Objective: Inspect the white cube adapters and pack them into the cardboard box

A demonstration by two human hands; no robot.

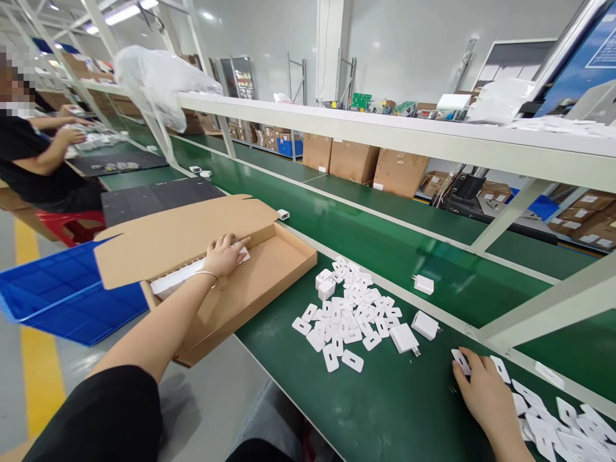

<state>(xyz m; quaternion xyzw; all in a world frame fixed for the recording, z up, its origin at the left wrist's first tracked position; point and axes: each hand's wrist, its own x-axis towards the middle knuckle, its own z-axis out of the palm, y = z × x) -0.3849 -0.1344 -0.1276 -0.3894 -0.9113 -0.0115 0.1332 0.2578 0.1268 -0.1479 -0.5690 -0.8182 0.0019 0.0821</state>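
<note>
My left hand (225,255) reaches into an open cardboard box (260,269), its fingers over the end of a row of white pieces (176,277) along the box's far side. At the right, my right hand (484,385) pinches a small white plate with a slot (461,362) just above the green table (385,398). Many similar white plates (353,311) lie heaped in the middle, with white adapters (405,338) beside them. Another heap of plates (553,427) lies to the right of my right hand, partly behind the wrist.
A blue crate (77,289) stands at the left, below the box lid. A white shelf (337,122) on slanted posts crosses above the green conveyor (375,240). More adapters rest on the conveyor. Another person (38,154) sits at the far left.
</note>
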